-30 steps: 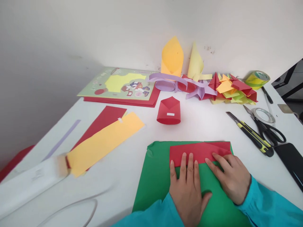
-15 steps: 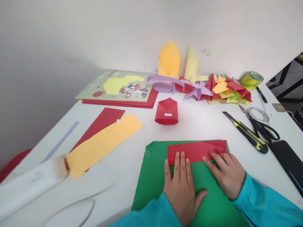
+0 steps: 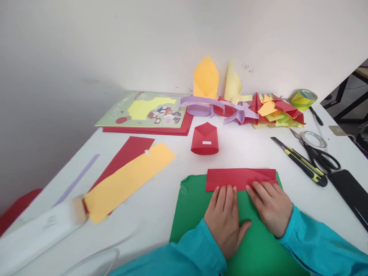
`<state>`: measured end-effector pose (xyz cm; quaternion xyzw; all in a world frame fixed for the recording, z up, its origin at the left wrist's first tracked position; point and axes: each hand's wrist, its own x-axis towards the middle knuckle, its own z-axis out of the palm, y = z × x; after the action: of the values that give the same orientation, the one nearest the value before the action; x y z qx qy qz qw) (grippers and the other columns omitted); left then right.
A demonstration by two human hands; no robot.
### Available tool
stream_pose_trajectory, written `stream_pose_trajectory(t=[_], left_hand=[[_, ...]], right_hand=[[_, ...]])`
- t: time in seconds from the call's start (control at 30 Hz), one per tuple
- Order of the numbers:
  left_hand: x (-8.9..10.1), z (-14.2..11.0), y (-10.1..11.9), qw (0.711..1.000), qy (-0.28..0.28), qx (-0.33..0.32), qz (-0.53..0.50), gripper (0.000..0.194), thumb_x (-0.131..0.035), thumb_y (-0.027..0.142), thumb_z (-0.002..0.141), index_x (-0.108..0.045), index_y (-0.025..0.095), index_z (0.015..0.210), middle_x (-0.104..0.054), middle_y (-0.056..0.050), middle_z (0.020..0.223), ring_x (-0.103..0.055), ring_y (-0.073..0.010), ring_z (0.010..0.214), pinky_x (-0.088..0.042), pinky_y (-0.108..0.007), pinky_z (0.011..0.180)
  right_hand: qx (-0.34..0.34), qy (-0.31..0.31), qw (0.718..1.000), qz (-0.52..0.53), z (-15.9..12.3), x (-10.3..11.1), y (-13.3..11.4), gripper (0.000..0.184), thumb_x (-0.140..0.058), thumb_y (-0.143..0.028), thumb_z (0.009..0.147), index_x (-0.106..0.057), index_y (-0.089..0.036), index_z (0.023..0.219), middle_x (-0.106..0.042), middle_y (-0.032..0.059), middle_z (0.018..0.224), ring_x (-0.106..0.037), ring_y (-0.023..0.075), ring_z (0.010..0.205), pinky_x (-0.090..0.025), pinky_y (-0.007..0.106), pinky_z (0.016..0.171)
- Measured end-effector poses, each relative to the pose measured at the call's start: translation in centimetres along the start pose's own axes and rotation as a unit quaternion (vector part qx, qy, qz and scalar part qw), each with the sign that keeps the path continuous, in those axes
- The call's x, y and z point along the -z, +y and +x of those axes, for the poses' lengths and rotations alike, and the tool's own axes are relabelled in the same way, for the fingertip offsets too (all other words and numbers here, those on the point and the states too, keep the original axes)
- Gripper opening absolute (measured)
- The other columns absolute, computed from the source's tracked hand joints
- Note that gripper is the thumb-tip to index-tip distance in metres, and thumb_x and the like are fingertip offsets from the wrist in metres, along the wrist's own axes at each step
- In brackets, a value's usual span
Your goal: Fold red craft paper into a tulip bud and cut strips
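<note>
A folded strip of red paper (image 3: 230, 178) lies along the far edge of a green sheet (image 3: 195, 203). My left hand (image 3: 225, 218) rests flat, its fingertips on the strip's near edge and its thumb out to the side. To the right, my right hand (image 3: 270, 207) presses its fingertips on the strip's right part, where a slanted fold shows; its fingers are stretched out and hold nothing. Beyond the green sheet stands a small red paper pouch (image 3: 204, 138) with a pointed top and a white bit of tape on its front.
On the right lie a utility knife (image 3: 301, 163), black-handled scissors (image 3: 320, 155), a tape roll (image 3: 313, 139) and a black phone (image 3: 349, 195). An orange paper strip (image 3: 132, 180) and a white device (image 3: 43, 230) sit left. Folded paper pieces (image 3: 276, 111) line the wall.
The red strip has slid slightly away from me and now reaches past the green sheet's far edge. My left fingers have moved back to its near edge. The view has shifted slightly.
</note>
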<state>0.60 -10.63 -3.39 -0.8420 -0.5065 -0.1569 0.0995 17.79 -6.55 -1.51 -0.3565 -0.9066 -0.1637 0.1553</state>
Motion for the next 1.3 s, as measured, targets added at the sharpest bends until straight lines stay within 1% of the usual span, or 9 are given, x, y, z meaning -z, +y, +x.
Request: stream_pose_trajectory(t=[0.13,0.23,0.37,0.63,0.73,0.83,0.9,1.1,1.3], left_hand=[[-0.4,-0.6,-0.1,0.999,-0.030,0.016,-0.022,0.063,-0.036,0.053,0.083,-0.054,0.005,0.121,-0.053,-0.020,0.123,-0.039,-0.0359,0.117,-0.024,-0.059,0.099],[-0.2,-0.6,-0.3,0.998,-0.050,0.023,-0.022,0.064,-0.039,0.054,0.082,-0.054,0.005,0.121,-0.051,-0.019,0.125,-0.037,-0.0379,0.118,-0.022,-0.061,0.099],[0.6,-0.2,-0.6,0.998,-0.051,0.039,0.009,0.073,-0.034,0.060,0.081,-0.057,0.000,0.116,-0.055,-0.022,0.120,-0.040,-0.0386,0.115,-0.028,-0.058,0.096],[1.2,0.3,-1.0,0.997,-0.055,0.027,0.050,0.073,-0.034,0.061,0.081,-0.062,0.001,0.110,-0.061,-0.023,0.109,-0.051,-0.0359,0.105,-0.038,-0.052,0.089],[1.3,0.5,-1.1,0.997,-0.044,0.014,0.056,0.066,-0.033,0.058,0.083,-0.061,0.006,0.114,-0.063,-0.022,0.105,-0.055,-0.0351,0.101,-0.042,-0.051,0.086],[1.2,0.3,-1.4,0.997,-0.045,0.012,0.053,0.061,-0.036,0.057,0.082,-0.053,0.017,0.125,-0.062,-0.019,0.106,-0.055,-0.0345,0.101,-0.043,-0.051,0.085],[1.1,0.2,-1.5,0.997,-0.050,0.009,0.051,0.060,-0.039,0.057,0.082,-0.052,0.018,0.126,-0.061,-0.020,0.108,-0.055,-0.0348,0.102,-0.043,-0.050,0.085],[0.7,0.1,-1.6,0.997,-0.047,-0.009,0.057,0.060,-0.044,0.054,0.080,-0.055,0.013,0.122,-0.059,-0.023,0.108,-0.053,-0.0371,0.102,-0.042,-0.052,0.084],[0.9,0.4,-1.7,0.997,-0.034,-0.023,0.067,0.061,-0.049,0.052,0.078,-0.057,0.009,0.120,-0.059,-0.024,0.105,-0.053,-0.0380,0.099,-0.041,-0.052,0.083]], right_hand=[[-0.003,-0.013,1.000,0.009,-0.4,-0.1,0.0,0.033,-0.038,-0.013,0.088,-0.064,-0.008,0.107,-0.064,0.0160,0.098,-0.053,0.0256,0.089,-0.042,0.039,0.071],[0.000,-0.018,1.000,0.016,-0.6,0.0,0.1,0.033,-0.039,-0.011,0.087,-0.063,-0.009,0.109,-0.065,0.0152,0.099,-0.054,0.0255,0.092,-0.043,0.039,0.073],[-0.001,-0.021,1.000,0.021,-0.5,0.0,0.1,0.032,-0.039,-0.012,0.087,-0.063,-0.009,0.109,-0.065,0.0147,0.099,-0.054,0.0256,0.091,-0.043,0.040,0.073],[-0.014,-0.028,0.999,0.024,-0.4,0.0,-0.3,0.032,-0.042,-0.011,0.086,-0.062,-0.008,0.110,-0.064,0.0155,0.101,-0.052,0.0266,0.091,-0.040,0.039,0.075],[-0.042,-0.062,0.997,0.017,-0.1,0.4,-0.9,0.036,-0.048,-0.030,0.087,-0.058,-0.018,0.119,-0.063,0.0132,0.099,-0.051,0.0256,0.086,-0.038,0.039,0.074],[-0.069,-0.103,0.992,0.014,0.3,0.7,-1.4,0.054,-0.053,-0.054,0.079,-0.053,-0.024,0.125,-0.062,0.0123,0.099,-0.050,0.0262,0.084,-0.036,0.039,0.072],[-0.082,-0.111,0.990,0.012,0.5,0.9,-1.7,0.059,-0.055,-0.057,0.076,-0.053,-0.025,0.124,-0.062,0.0126,0.102,-0.050,0.0264,0.085,-0.035,0.040,0.073],[-0.125,-0.059,0.990,0.007,0.2,0.9,-2.1,0.037,-0.056,-0.041,0.081,-0.064,-0.018,0.109,-0.063,0.0119,0.103,-0.050,0.0260,0.093,-0.035,0.041,0.084],[-0.157,-0.035,0.987,-0.022,-0.1,1.5,-1.3,0.025,-0.050,-0.024,0.085,-0.067,-0.012,0.100,-0.062,0.0117,0.090,-0.052,0.0231,0.086,-0.036,0.038,0.076]])
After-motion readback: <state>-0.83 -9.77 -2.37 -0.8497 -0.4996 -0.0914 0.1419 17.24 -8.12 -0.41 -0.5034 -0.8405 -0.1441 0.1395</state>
